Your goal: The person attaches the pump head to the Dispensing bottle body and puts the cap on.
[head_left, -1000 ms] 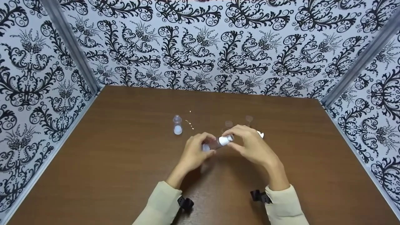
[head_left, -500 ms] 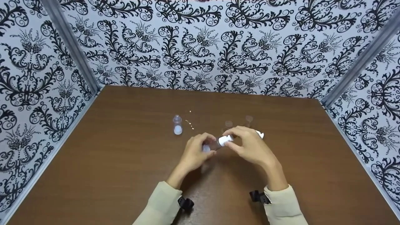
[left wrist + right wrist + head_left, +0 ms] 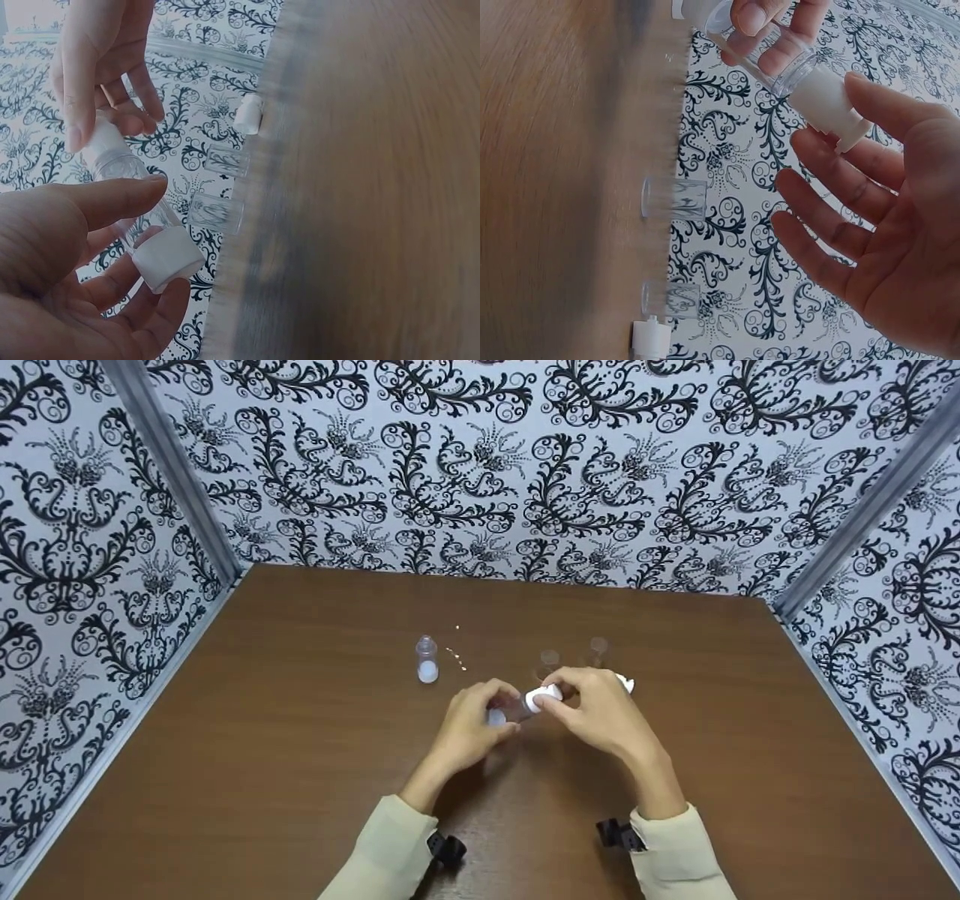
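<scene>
My left hand (image 3: 471,727) holds a small clear bottle (image 3: 513,707) round its body, tilted above the table. A white base (image 3: 168,256) sits at the bottle's lower end in the left wrist view. The thumb and fingers of my right hand (image 3: 611,716) pinch a white cap-like collar (image 3: 826,99) on the bottle's neck. A second clear bottle (image 3: 427,658) with a white bottom stands farther back on the left. In the right wrist view, a white pump top (image 3: 652,339) with a small nozzle stands on the table.
Two clear caps (image 3: 550,658) stand on the brown table (image 3: 315,720) behind my right hand, near the pump top. Small pale crumbs (image 3: 457,658) lie scattered beside the standing bottle. Patterned walls (image 3: 480,495) enclose the table at the back and sides.
My right thumb and fingers have shifted round and slightly down over the white collar, covering more of its end. My left hand keeps the bottle almost still.
</scene>
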A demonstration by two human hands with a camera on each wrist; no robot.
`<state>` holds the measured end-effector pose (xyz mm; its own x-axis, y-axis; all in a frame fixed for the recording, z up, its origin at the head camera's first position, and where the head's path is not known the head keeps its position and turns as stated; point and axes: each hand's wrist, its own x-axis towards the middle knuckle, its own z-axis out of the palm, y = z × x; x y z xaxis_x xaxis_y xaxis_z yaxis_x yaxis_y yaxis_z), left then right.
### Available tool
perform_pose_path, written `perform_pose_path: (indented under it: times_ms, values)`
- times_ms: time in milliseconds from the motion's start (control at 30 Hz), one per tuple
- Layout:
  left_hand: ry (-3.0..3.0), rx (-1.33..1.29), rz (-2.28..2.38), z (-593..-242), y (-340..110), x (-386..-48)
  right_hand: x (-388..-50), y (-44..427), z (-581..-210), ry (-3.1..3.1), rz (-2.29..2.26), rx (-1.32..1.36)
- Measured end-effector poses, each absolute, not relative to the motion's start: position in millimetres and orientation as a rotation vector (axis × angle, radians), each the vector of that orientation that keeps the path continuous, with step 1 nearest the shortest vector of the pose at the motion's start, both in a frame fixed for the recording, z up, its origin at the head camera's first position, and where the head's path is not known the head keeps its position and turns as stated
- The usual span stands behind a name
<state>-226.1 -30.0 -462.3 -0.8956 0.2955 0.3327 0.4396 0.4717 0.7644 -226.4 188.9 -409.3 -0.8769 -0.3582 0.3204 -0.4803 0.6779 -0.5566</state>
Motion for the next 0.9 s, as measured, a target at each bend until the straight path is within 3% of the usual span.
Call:
perform_pose_path:
  times_ms: [233,900]
  values:
    - [-2.557,-0.649,-1.395,-462,-30,-226,-223,192,-405,-2.721,0.998,0.650]
    - [-2.525,-0.678,-1.423,-464,-31,-228,-224,206,-401,-2.544,0.970,0.943]
